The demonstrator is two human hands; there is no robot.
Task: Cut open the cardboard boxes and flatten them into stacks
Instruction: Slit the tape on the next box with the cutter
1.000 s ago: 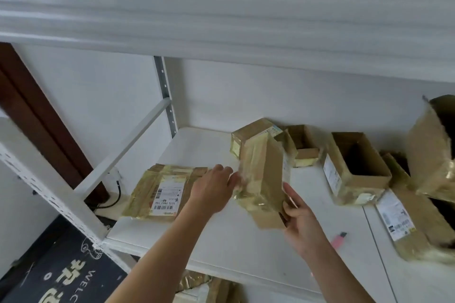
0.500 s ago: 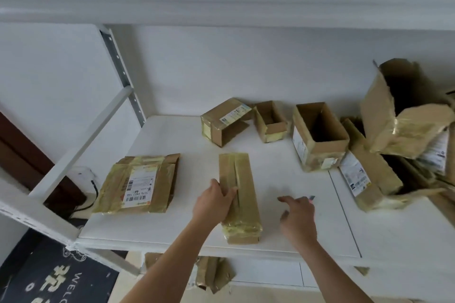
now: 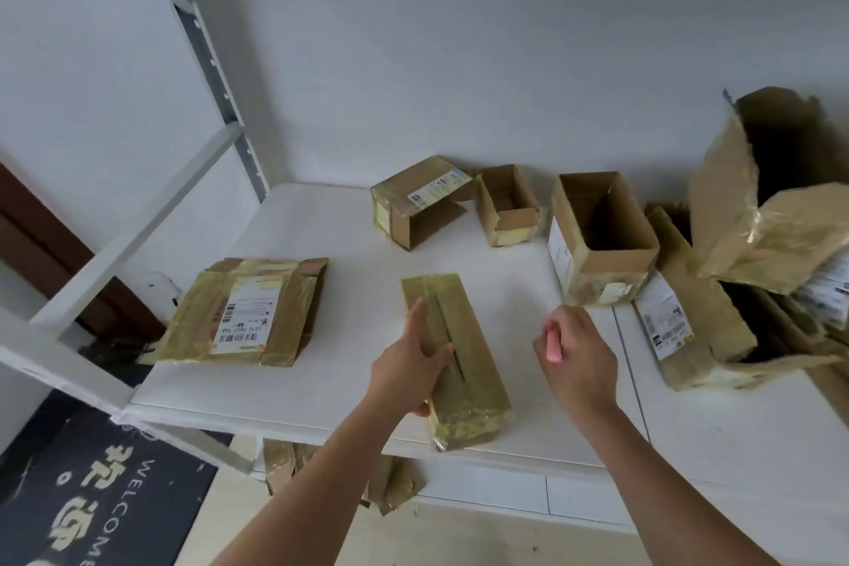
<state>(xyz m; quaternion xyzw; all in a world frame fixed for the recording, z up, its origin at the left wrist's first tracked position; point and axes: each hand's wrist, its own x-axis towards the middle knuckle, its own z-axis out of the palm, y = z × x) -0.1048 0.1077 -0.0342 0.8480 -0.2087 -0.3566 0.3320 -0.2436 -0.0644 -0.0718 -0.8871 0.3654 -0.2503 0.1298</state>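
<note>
A long taped cardboard box (image 3: 464,377) lies flat on the white shelf (image 3: 349,290), its near end close to the front edge. My left hand (image 3: 411,365) holds its left side, thumb on top, index finger stretched along the tape. To the right, my right hand (image 3: 576,356) grips a pink box cutter (image 3: 552,342) just above the shelf, apart from the box. A flattened box with a shipping label (image 3: 246,313) lies at the left.
Along the back stand a taped box (image 3: 420,200), a small open box (image 3: 507,207) and a taller open box (image 3: 597,239). Torn open boxes (image 3: 772,216) pile up at the right. Cardboard scraps (image 3: 390,483) lie on the floor below, beside a dark doormat (image 3: 92,492).
The long box went from held upright in both hands to lying flat on the shelf. My right hand let go of it and picked up the pink cutter.
</note>
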